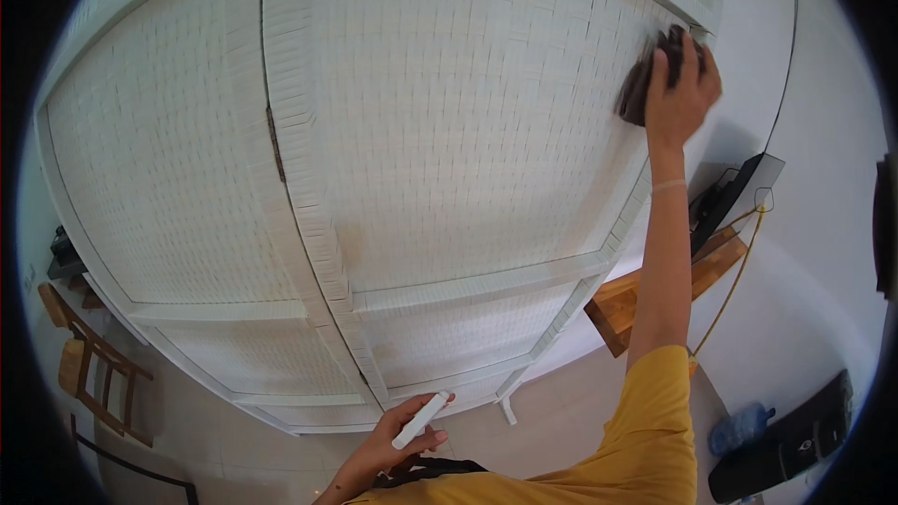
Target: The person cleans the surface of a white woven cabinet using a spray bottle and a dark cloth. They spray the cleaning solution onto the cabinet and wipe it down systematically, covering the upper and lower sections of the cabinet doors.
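Observation:
A white folding screen of woven panels (456, 119) stands before me, its leaves joined by a metal hinge (275, 145). My right hand (682, 95) is raised to the upper right of the nearer panel and presses a dark brown cloth (637, 88) against the weave. The cloth looks slightly blurred. Low in front of my body, my left hand (407, 431) holds a small white stick-like object (421, 421); its exact kind is unclear. Brownish stains (593, 196) show on the panel below the cloth.
Right of the screen are a wooden shelf (722, 263), a black monitor-like device (729, 200) and a hanging yellow cord (733, 287). A blue water bottle (740, 428) lies by a black appliance (786, 445). A wooden chair (98, 365) stands at the left.

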A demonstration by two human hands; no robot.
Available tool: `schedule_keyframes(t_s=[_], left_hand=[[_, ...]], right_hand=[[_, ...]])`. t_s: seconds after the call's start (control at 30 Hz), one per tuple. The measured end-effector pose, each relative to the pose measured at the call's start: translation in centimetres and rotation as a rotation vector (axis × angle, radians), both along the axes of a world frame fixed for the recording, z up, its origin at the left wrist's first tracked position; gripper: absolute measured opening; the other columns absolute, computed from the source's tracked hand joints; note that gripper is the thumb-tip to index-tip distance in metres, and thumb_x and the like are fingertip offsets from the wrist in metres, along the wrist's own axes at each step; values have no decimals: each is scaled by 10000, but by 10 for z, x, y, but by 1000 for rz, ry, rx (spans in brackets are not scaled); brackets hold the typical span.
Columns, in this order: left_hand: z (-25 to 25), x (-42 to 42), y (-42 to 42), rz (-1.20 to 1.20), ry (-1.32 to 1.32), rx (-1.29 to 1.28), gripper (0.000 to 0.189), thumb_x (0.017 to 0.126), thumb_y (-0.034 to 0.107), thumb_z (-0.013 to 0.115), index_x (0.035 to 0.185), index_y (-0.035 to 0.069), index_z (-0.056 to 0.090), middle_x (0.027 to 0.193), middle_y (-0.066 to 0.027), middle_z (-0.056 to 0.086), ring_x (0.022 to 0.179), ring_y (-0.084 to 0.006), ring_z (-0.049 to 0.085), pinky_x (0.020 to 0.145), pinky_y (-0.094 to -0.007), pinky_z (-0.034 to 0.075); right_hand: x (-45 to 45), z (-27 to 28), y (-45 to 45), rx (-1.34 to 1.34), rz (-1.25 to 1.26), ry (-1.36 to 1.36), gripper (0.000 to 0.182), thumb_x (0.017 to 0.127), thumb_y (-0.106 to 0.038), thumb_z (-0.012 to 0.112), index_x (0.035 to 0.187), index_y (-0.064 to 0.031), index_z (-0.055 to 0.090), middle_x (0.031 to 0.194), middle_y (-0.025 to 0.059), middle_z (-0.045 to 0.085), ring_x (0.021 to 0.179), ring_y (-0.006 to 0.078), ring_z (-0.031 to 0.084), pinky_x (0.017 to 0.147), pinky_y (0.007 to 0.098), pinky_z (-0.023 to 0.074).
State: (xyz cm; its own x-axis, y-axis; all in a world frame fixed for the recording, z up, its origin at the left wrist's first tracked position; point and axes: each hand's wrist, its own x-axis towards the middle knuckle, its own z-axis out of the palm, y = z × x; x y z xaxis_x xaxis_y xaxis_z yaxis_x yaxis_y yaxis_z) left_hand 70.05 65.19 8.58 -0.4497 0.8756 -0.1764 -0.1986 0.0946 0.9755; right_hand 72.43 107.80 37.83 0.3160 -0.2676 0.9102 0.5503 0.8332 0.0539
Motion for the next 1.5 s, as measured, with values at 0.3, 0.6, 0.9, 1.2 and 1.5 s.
schedule_keyframes(t_s=[0.3, 0.6, 0.9, 1.2, 1.5], left_hand=[[-5, -5, -16, 90, -41, 20, 577, 797, 225, 756, 1309, 105, 518, 706, -14, 576, 543, -66, 497, 450, -201, 335], [-2, -15, -25, 144, -84, 59, 572, 783, 191, 769, 1299, 111, 535, 729, -28, 597, 574, -83, 526, 481, -211, 369], [-3, -19, -24, 98, -59, 56, 570, 785, 156, 757, 1299, 67, 526, 976, -60, 640, 694, -113, 586, 615, -236, 472], [1, -14, -10, 61, -47, 52, 560, 793, 147, 751, 1301, 77, 525, 897, -29, 632, 696, -105, 575, 632, -232, 475], [-6, -7, -2, 68, -58, -32, 573, 779, 183, 772, 1297, 110, 537, 878, -13, 626, 690, -101, 570, 577, -225, 428]], right_hand=[[-58, 12, 5, -237, 169, 185, 291, 913, -259, 537, 1124, -87, 642, 1137, 163, 592, 1077, 344, 502, 931, 429, 404], [-92, 28, -75, -115, 218, 152, 260, 917, -256, 555, 1093, -93, 654, 1094, 140, 614, 1049, 336, 516, 908, 420, 420], [-175, 9, -238, 237, 404, -106, 309, 753, -206, 697, 1055, -147, 660, 1117, 86, 587, 1106, 323, 507, 961, 451, 394], [-129, 15, -157, 71, 142, -64, 296, 829, -320, 629, 1116, -253, 658, 1233, 74, 556, 1251, 345, 411, 1050, 686, 90], [-54, 0, -12, -270, 143, 25, 470, 915, -472, 505, 1275, -180, 580, 1368, 274, 413, 1303, 486, 316, 1038, 649, 221]])
